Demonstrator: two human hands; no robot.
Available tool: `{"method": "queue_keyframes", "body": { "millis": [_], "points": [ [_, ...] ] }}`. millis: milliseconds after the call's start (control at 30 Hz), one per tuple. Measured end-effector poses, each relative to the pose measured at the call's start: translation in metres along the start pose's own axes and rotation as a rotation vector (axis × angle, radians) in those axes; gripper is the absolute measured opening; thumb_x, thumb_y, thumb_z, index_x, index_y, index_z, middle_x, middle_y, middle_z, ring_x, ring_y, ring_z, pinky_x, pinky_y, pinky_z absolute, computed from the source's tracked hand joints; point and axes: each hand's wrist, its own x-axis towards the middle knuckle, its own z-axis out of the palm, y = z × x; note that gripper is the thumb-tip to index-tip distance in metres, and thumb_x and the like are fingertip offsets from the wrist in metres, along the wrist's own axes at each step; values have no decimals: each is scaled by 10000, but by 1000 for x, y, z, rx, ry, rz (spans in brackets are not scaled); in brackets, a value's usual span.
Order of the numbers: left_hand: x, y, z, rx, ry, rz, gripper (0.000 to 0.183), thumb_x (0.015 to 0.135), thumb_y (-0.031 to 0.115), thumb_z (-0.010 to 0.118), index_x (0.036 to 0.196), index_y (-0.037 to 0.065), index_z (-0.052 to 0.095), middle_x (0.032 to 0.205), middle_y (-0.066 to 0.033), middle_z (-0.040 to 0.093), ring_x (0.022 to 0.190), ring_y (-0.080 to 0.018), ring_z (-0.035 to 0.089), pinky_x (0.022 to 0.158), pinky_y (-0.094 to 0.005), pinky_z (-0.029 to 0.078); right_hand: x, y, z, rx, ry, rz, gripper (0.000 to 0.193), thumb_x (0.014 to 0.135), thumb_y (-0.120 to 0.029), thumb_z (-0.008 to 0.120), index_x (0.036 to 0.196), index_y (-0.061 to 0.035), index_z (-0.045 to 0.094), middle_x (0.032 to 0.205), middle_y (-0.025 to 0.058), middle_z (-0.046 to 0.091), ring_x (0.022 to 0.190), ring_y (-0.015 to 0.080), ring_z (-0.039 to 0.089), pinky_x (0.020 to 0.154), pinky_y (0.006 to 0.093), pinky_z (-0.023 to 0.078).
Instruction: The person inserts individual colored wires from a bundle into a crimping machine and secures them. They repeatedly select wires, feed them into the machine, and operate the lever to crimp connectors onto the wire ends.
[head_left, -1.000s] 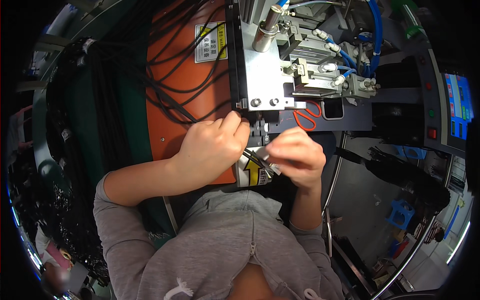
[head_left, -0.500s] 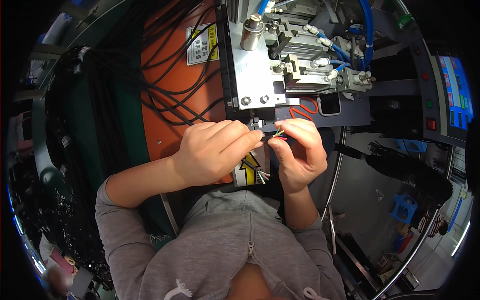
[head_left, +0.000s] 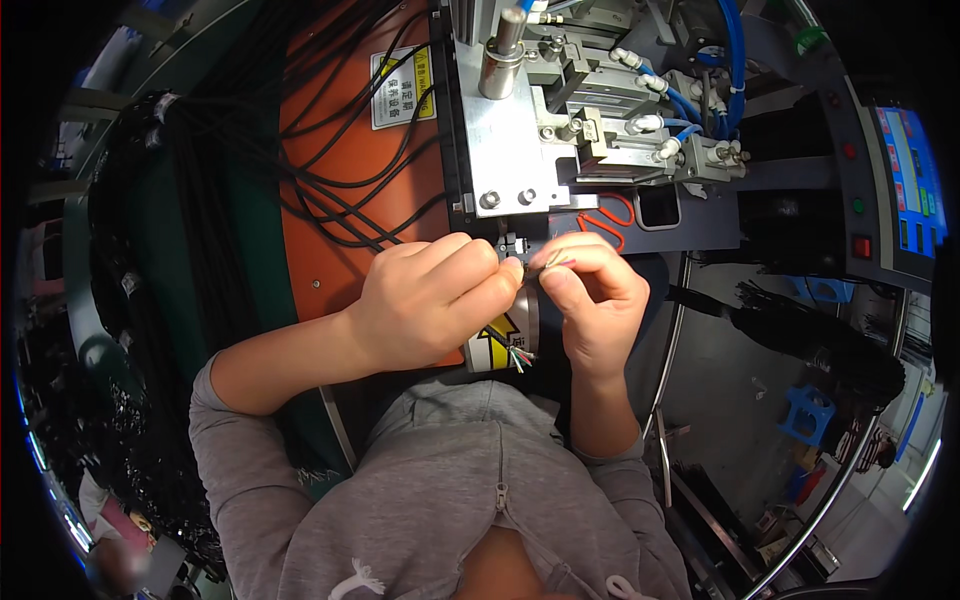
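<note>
In front of me, my left hand (head_left: 432,302) is closed, thumb against fingers, on a black cable whose tip is mostly hidden by the fingers. My right hand (head_left: 600,300) pinches the thin coloured wires (head_left: 566,263) at that cable's end, close to the left fingertips; a pink one shows between its fingers. Below the left hand a second black cable end (head_left: 519,357) sticks out, its white, green and red wires fanned apart. Just beyond the fingertips is a small black fixture with a white part (head_left: 518,245), at the machine's near edge.
The machine's metal plate (head_left: 505,150) and pneumatic cylinders (head_left: 610,150) stand ahead. Red-handled tool (head_left: 612,222) and a dark tray (head_left: 660,210) lie to their right. Black cables (head_left: 350,180) cross the orange surface (head_left: 320,250) at left. A screen (head_left: 912,190) with buttons is far right.
My right fingers have closed over the coloured wires and come slightly nearer the left hand. The wires, spread before, are now mostly covered. Parts of the machine's clamps have shifted a little.
</note>
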Motion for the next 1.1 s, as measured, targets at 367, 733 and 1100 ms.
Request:
{"method": "queue_keyframes", "body": {
  "millis": [367,733,1100],
  "points": [
    [4,-1,1,164,-49,71,180,690,68,674,865,39,642,742,-5,517,536,-105,466,421,-233,349,7,-13,-10,-398,-108,50,119,735,-6,728,739,-2,610,741,66,611,693,154,572,631,266,447],
    [-2,5,6,161,-167,-3,342,687,109,669,1026,62,687,707,14,542,558,-84,490,438,-221,355,6,10,-26,-114,-115,307,94,791,-30,711,838,17,646,796,41,623,745,83,549,673,226,438],
    [-4,2,11,157,-113,15,257,735,94,692,992,111,697,688,20,519,539,-77,495,424,-214,361,6,10,-25,-72,-167,271,103,806,-26,678,801,-7,577,794,15,561,721,74,482,656,215,393]
  ]
}}
